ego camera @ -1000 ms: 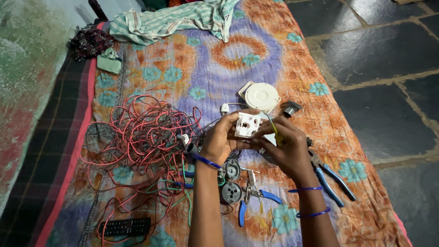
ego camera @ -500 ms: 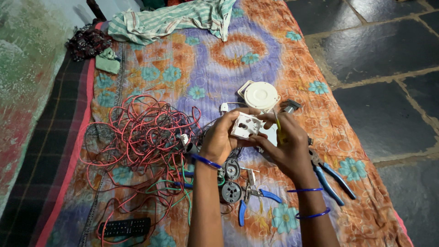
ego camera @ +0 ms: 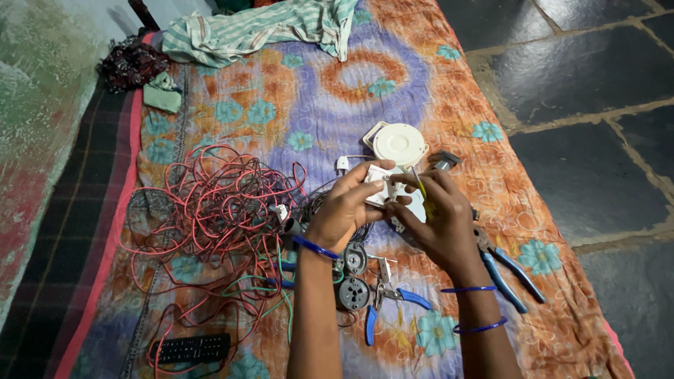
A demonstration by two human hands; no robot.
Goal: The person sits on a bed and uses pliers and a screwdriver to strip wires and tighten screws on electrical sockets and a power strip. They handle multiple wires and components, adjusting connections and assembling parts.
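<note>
Fingers (ego camera: 365,184) of left hand (ego camera: 344,210) curled around small white plastic switch block (ego camera: 379,191), gripping it from the left side. Fingertips of right hand (ego camera: 439,217) pinched on the same block from the right, thin yellow-green screwdriver (ego camera: 421,188) tucked between them. Block held up in the air above the bedspread, right between both hands.

Closest to the camera: black ridged connector strip (ego camera: 193,347) on the left, blue-handled cutters (ego camera: 385,300) between the forearms, two round grey metal parts (ego camera: 353,277) just beside. Bigger blue-handled pliers (ego camera: 507,270) right of the right wrist.

Further out: big tangle of red and pink wires (ego camera: 210,210) to the left, a few green strands mixed in. Just past the hands, round white plastic ceiling fitting (ego camera: 399,144), small white plug piece (ego camera: 342,163) to its left.

Way at the back: folded green cloth pad (ego camera: 163,98), striped green-white towel (ego camera: 260,28). All on orange and purple floral bedspread (ego camera: 316,98), dark stone floor tiles (ego camera: 597,84) off to the right.
</note>
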